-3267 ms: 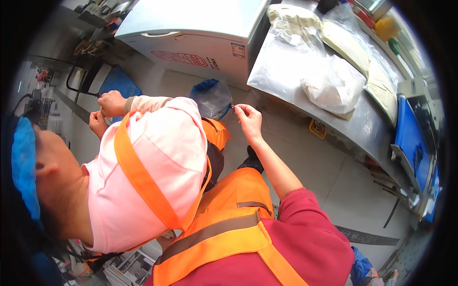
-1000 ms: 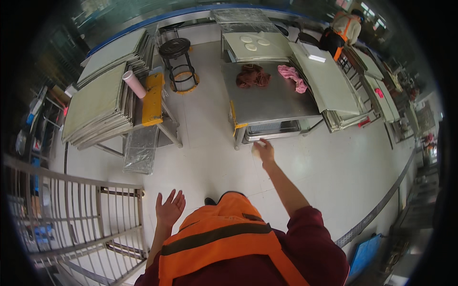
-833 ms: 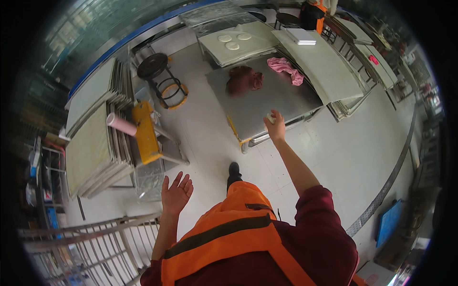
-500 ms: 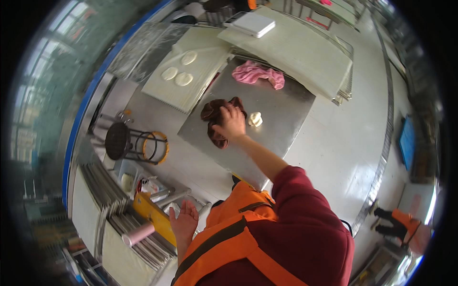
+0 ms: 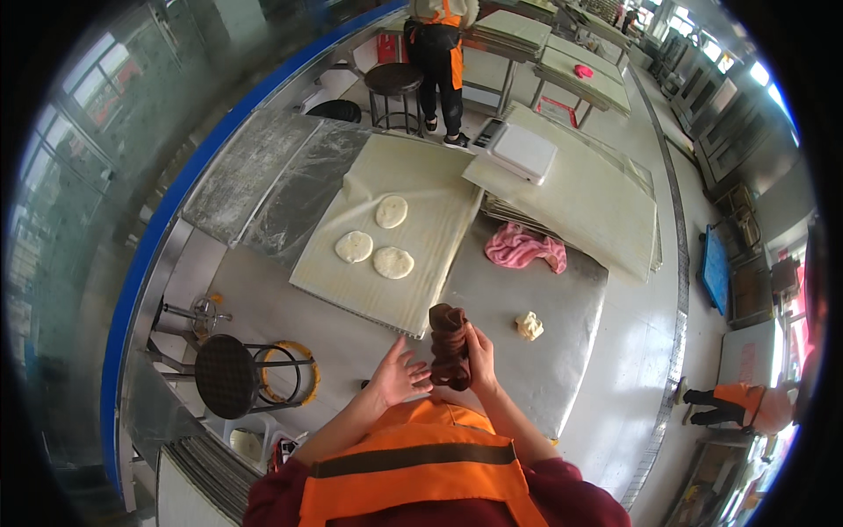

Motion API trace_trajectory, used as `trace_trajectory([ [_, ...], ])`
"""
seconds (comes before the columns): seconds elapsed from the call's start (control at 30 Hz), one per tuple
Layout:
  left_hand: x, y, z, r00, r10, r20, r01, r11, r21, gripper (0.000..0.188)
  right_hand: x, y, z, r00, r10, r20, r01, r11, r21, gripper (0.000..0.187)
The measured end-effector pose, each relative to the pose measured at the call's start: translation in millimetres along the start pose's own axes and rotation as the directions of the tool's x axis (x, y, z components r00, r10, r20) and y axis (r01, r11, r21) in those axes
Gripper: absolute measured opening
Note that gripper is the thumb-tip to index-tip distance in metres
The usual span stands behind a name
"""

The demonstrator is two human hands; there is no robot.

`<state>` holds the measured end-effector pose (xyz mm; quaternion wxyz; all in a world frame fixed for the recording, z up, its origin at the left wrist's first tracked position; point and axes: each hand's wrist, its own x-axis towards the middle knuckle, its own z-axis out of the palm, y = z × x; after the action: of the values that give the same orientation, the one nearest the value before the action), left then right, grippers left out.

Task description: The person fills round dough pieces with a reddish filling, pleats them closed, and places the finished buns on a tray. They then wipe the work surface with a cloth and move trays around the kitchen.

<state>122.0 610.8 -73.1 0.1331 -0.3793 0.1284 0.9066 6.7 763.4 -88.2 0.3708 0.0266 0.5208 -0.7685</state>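
A bunched brown cloth (image 5: 450, 347) hangs upright in my right hand (image 5: 480, 358), whose fingers grip its right side over the near edge of the steel table (image 5: 562, 307). My left hand (image 5: 400, 378) is open, fingers spread, just left of the cloth; whether a fingertip touches it I cannot tell. To the right on the steel lies a small pale lump of dough (image 5: 529, 326). Farther back sits a crumpled pink cloth (image 5: 520, 248). Beyond my left hand, a cloth-covered board (image 5: 338, 285) carries three flat dough rounds (image 5: 392, 262).
A white scale (image 5: 522, 151) stands on stacked boards (image 5: 597, 198) at the far right. Two dark round stools (image 5: 224, 376) (image 5: 393, 79) are on the left and at the back. One person (image 5: 435, 61) stands beyond the boards, another (image 5: 746, 406) far right.
My right hand has lifted the brown cloth off the steel table and drawn it toward me. My left hand has come up beside it. The view has tilted farther ahead.
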Motion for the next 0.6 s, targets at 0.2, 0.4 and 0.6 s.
trace_trajectory([
  [0.2,7,73,-3,0.925,0.112,0.363,-0.223,0.934,0.280,0.027,16,20,153,0.926,-0.375,-0.047,0.304,0.812,-0.498,0.045],
  [0.4,16,150,-34,0.944,0.244,0.223,-0.305,0.901,0.309,0.016,109,35,202,0.921,-0.245,-0.304,0.225,0.969,-0.099,0.032],
  [0.6,-15,257,-61,0.797,0.527,0.294,-0.512,0.332,0.792,0.029,174,47,290,0.953,0.121,-0.277,-0.047,0.965,0.258,0.035],
])
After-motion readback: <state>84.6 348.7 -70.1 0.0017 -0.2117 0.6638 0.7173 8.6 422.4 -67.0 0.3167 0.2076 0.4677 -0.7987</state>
